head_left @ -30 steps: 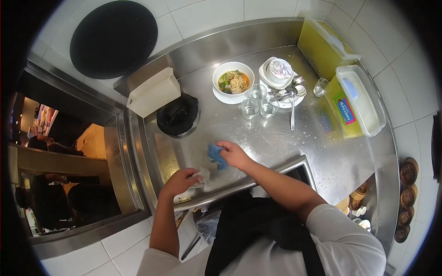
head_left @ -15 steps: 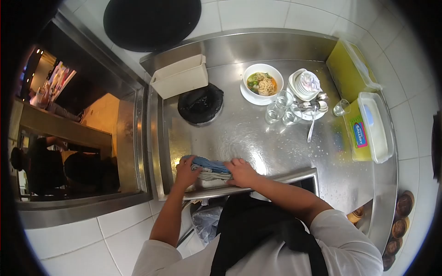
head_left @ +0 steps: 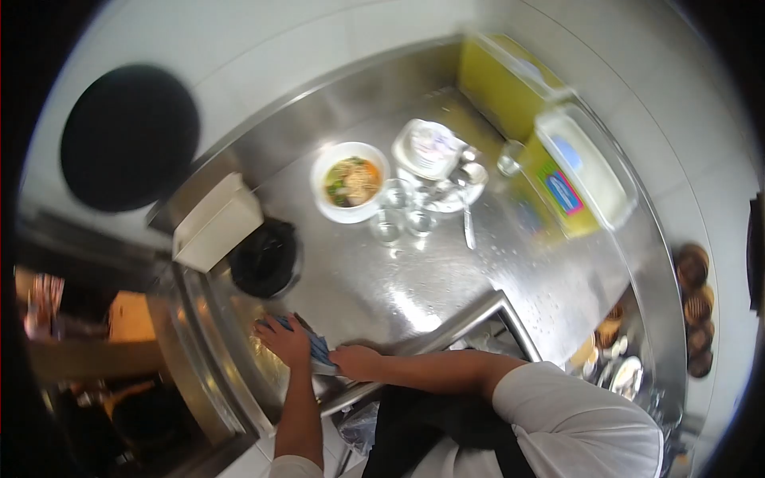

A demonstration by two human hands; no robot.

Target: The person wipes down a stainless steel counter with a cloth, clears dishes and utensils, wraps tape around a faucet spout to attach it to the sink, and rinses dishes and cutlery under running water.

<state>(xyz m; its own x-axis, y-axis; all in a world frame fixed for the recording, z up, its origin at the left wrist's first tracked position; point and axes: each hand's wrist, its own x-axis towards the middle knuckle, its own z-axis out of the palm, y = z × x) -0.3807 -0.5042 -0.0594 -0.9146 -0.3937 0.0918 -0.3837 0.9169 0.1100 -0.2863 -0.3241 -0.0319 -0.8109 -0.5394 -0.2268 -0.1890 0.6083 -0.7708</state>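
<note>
A folded blue and grey cloth (head_left: 319, 349) lies on the steel counter (head_left: 351, 279) near its front left corner. My left hand (head_left: 284, 342) rests on the cloth's left end, palm down with the fingers stretched out, covering much of it. At the other end my right hand (head_left: 356, 362) is closed on the cloth, its fingertips partly hidden. Just beyond my left hand stands a round container lined with a black bag (head_left: 264, 259).
A beige bin (head_left: 217, 223) stands at the back left. Farther back are a noodle bowl (head_left: 351, 182), several glasses (head_left: 387, 228), stacked white dishes (head_left: 430, 149) and spoons (head_left: 468, 211). Yellow-green tubs (head_left: 574, 183) line the right side. A raised metal rim (head_left: 446, 334) borders the opening before me.
My view has turned, so the counter appears rotated. Both hands and the cloth have moved toward the left end of the counter. My left hand now lies flatter over the cloth.
</note>
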